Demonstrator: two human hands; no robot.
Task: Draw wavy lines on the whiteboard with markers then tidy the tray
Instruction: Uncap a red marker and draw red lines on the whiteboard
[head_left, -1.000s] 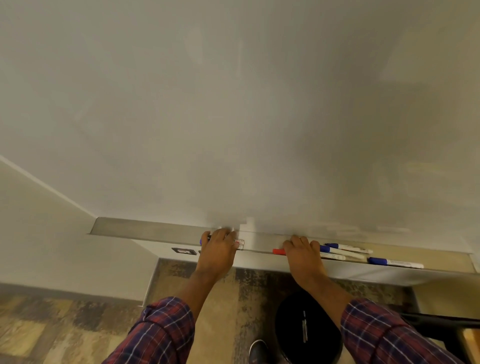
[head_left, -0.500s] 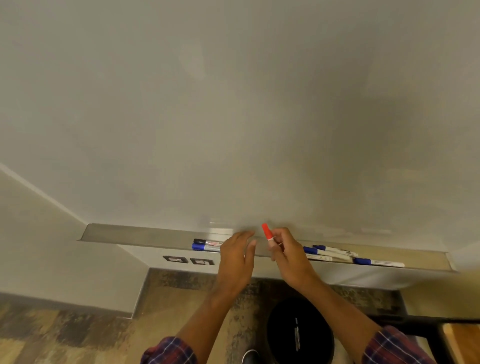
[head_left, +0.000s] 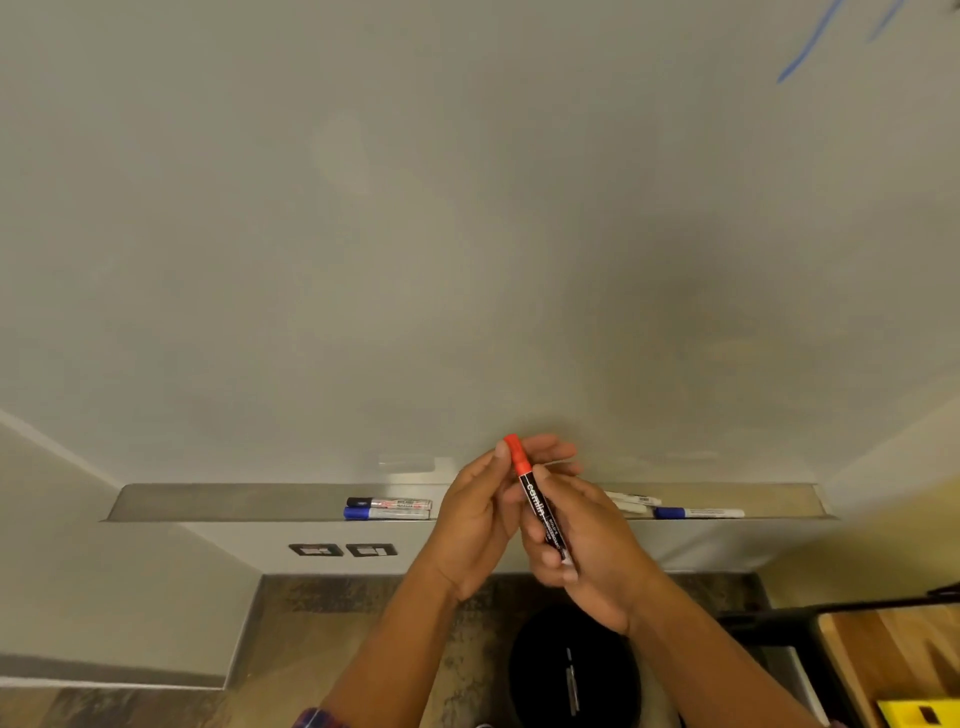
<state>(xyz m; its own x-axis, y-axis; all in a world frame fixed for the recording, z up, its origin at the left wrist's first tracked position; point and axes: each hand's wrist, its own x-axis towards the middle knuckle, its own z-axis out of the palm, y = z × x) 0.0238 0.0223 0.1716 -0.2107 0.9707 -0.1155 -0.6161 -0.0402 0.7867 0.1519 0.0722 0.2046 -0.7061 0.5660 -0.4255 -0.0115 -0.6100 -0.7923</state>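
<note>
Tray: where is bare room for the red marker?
Bare: left stretch of the tray, end wall to the black-capped marker; a stretch right of the rightmost blue marker. Crowded by the white markers; hidden behind the left hand and right hand.

Blue lines (head_left: 802, 49) are cut off by the top edge. White markers (head_left: 631, 500) on the tray (head_left: 208, 501) are partly hidden behind the right hand (head_left: 597, 540); their print cannot be read.

Mottled brown carpet (head_left: 337, 613), a black bin (head_left: 540, 675) (something pale inside), wooden tabletop (head_left: 893, 654) at right.
</note>
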